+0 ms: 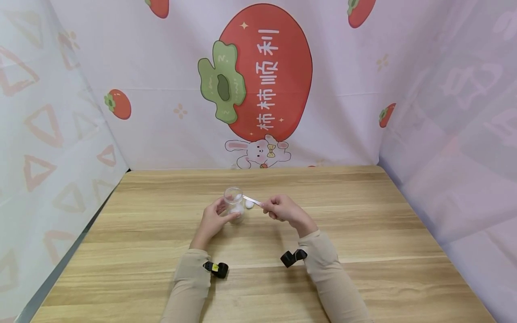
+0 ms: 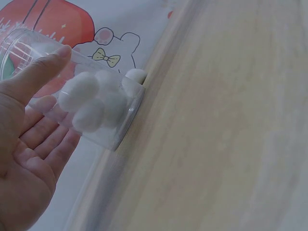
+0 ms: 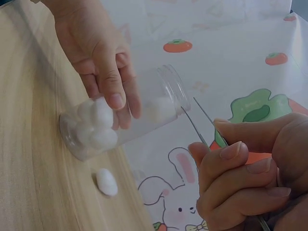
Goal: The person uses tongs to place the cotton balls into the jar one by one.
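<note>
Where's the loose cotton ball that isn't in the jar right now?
The loose cotton ball lies on the wooden table, just beyond the jar that the left hand holds, under the tweezers.

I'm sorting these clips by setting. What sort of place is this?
Probably a small staged tabletop booth, not a lived-in room: a wooden table is walled on three sides by hung printed cloth. On it, two hands work only a clear jar of cotton balls with tweezers.
</note>
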Available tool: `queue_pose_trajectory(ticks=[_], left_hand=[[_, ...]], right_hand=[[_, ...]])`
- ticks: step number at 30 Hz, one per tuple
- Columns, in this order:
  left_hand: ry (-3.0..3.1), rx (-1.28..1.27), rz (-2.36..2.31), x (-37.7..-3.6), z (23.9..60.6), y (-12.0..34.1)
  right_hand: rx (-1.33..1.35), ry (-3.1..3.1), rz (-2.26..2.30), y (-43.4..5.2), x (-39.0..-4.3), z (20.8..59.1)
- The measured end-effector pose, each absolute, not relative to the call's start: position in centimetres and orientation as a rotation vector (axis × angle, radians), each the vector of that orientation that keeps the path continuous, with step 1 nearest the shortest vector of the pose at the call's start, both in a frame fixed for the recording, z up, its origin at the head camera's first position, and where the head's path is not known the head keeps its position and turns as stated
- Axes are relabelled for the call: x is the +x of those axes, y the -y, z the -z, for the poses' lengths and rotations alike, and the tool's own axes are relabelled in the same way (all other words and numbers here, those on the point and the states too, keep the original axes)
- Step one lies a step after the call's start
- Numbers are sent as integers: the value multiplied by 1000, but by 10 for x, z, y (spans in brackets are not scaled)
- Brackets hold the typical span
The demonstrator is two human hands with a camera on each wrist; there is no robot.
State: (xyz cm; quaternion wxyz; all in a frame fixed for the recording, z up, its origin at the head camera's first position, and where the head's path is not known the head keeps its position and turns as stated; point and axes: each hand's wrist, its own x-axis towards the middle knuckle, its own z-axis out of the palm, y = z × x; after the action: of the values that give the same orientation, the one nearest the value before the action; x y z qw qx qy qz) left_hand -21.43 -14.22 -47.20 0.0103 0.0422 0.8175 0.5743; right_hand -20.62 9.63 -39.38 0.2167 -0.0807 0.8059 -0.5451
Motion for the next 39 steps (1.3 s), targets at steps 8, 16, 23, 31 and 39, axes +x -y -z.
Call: queue_pose_trajectory(ticks=[8, 16, 23, 31, 39], left_hand=[[-2562, 123, -1771, -215, 473, 143], [-2562, 129, -1779, -215, 473, 142], [-2565, 120, -1788, -216, 473, 142], [-2569, 136, -1790, -215, 474, 142], [-2567, 135, -1791, -215, 474, 142]], right_hand=[[-233, -2238, 1506, -98, -205, 398], [-196, -2223, 1520, -99, -204, 399], [-174, -2230, 1517, -101, -206, 404], [-141, -2207, 1527, -104, -208, 411], [-119, -2200, 1532, -106, -210, 418]])
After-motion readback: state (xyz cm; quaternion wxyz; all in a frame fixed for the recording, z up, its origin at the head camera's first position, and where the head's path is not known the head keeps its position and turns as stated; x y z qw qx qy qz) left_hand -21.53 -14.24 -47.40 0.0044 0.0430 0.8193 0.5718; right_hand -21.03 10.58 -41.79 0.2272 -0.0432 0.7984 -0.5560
